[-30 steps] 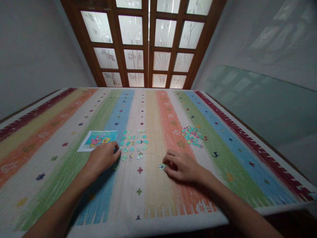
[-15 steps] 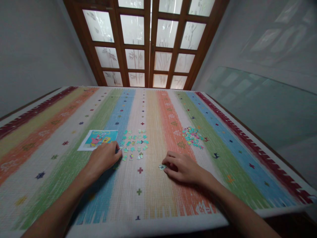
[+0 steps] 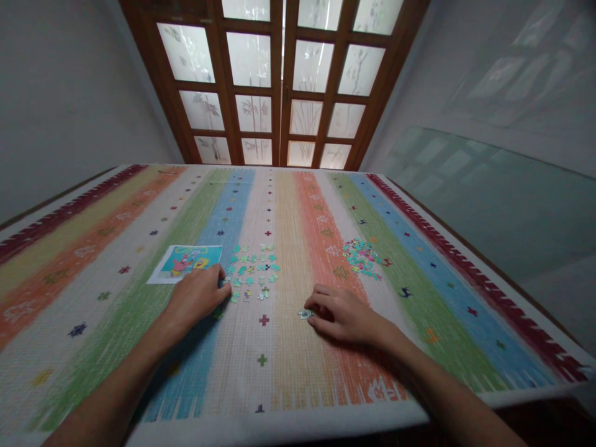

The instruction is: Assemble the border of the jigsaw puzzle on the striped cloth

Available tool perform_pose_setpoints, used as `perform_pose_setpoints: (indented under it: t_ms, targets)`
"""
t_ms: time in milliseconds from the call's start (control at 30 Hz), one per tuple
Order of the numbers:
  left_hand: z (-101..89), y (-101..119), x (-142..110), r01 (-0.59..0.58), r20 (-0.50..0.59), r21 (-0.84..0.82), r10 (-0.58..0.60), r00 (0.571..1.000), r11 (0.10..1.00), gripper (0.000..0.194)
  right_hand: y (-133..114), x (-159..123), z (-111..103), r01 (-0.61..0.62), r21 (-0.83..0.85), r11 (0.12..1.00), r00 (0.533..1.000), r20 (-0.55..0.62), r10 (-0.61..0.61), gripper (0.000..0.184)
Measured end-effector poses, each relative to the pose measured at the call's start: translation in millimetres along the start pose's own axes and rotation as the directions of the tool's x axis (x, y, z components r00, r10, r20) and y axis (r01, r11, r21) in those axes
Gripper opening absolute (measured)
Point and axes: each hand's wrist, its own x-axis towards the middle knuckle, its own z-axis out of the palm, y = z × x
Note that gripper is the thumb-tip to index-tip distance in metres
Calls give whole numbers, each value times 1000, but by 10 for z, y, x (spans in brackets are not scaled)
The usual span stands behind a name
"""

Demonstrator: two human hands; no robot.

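My left hand rests knuckles up on the striped cloth, fingers curled at the near left edge of a spread of several teal puzzle pieces; whether it holds one is hidden. My right hand lies on the orange stripe with fingers bent, its fingertips pinching a small puzzle piece against the cloth. A printed cartoon picture lies flat just beyond my left hand.
A heap of several more puzzle pieces sits to the right on the orange and green stripes. The table's near edge runs along the bottom. A wooden door with frosted panes stands behind the table, and a glass panel leans at the right.
Both hands stay almost in place. My left hand has crept slightly toward the spread pieces, and the view has shifted a little.
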Motion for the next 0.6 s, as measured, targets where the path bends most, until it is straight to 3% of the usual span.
perform_pose_setpoints:
  t_ms: [200, 600]
  targets:
    - [-1, 52, -41, -6, -14, 56, 7, 1000, 998, 28, 11, 0, -3, 9, -9, 1000, 1000, 1, -9, 15]
    - [-10, -12, 18, 16, -40, -34, -18, 999, 999, 20, 6, 1, -8, 0, -3, 1000, 1000, 2, 0, 17]
